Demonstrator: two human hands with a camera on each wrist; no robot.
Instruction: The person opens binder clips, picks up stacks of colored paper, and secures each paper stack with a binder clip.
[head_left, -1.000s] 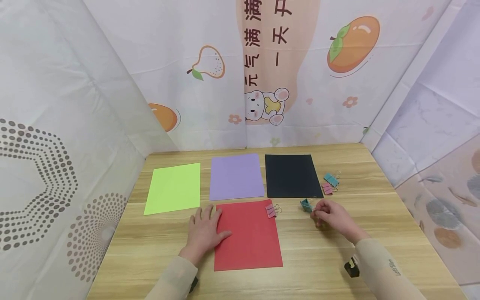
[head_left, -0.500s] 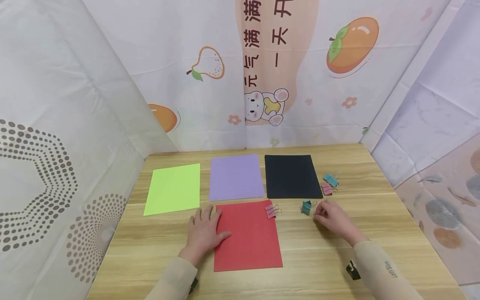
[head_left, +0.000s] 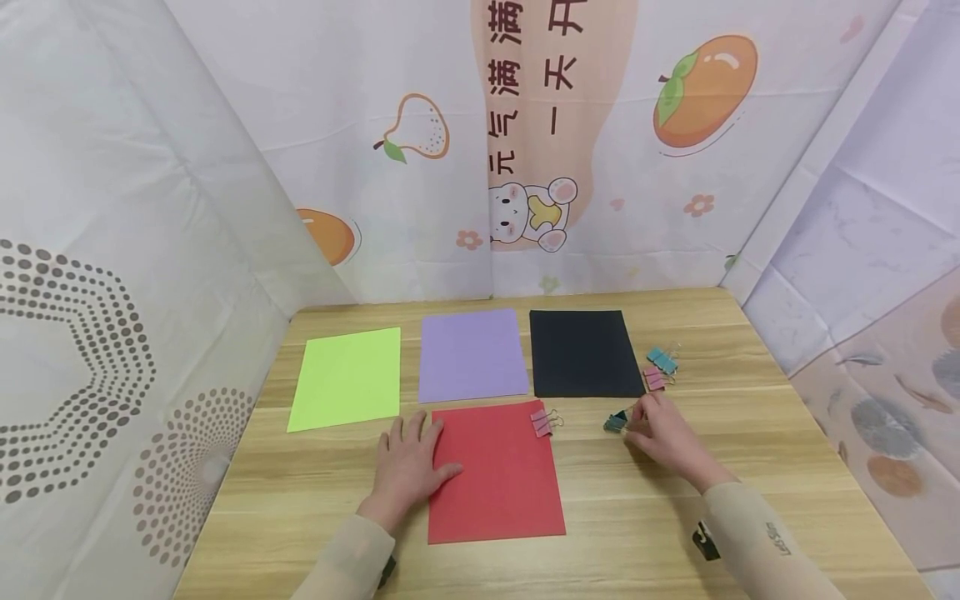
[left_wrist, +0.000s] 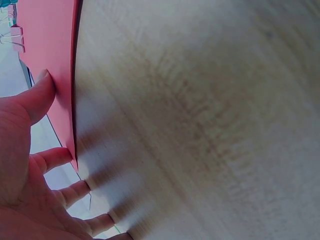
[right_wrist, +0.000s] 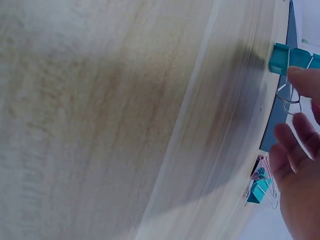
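Note:
My left hand [head_left: 408,462] lies flat with spread fingers at the left edge of a red sheet of paper [head_left: 498,483]. In the left wrist view its thumb [left_wrist: 42,95] rests on the red surface. A pink binder clip [head_left: 542,422] grips the sheet's upper right corner, its wire handles pointing right. To the right of that, my right hand [head_left: 663,429] pinches the wire handles of a dark teal binder clip [head_left: 616,421]. The right wrist view shows the thumb on the teal clip's [right_wrist: 279,59] handle, with the other fingers partly curled below.
A lime sheet [head_left: 347,379], a purple sheet [head_left: 472,354] and a black sheet [head_left: 585,354] lie in a row behind. Beside the black one are a blue binder clip [head_left: 663,360] and another pink binder clip [head_left: 656,378]. Printed curtains enclose the wooden table [head_left: 630,533].
The teal binder clip has turned in my right fingers, from body upright half a second ago to lying lower and tilted. My left hand and the red sheet have stayed put.

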